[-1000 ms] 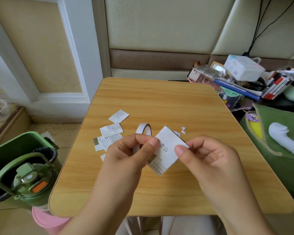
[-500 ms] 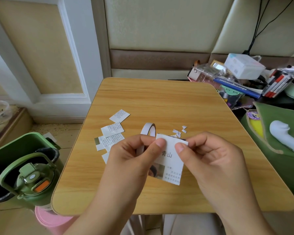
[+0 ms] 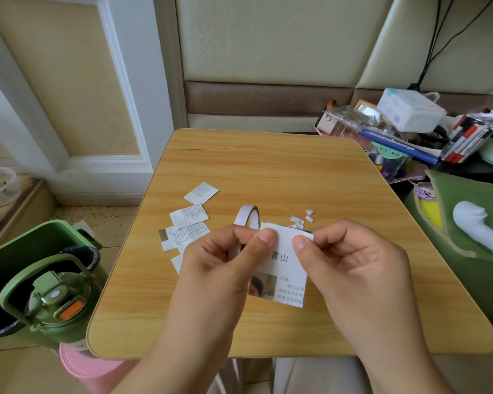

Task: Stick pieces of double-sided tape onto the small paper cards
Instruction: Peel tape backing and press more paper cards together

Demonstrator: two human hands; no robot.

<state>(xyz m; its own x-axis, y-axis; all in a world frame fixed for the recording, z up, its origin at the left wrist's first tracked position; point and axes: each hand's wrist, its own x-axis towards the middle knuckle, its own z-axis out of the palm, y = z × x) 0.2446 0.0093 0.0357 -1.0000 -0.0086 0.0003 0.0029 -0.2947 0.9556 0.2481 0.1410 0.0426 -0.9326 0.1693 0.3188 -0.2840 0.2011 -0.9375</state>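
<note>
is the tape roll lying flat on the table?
No, the tape roll stands on edge, its hole showing, behind the card pinched by both hands.

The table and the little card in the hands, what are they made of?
The table looks like wood or a wood-print laminate: yellow grain lines, smooth low sheen; which one is unclear. The card looks like thin matte printed paper: it shows printed text and a rough, torn-looking bottom edge.

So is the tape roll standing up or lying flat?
Standing up on its edge. The tape roll rises as a ring from the table, just behind the left hand, which hides its lower part.
</note>
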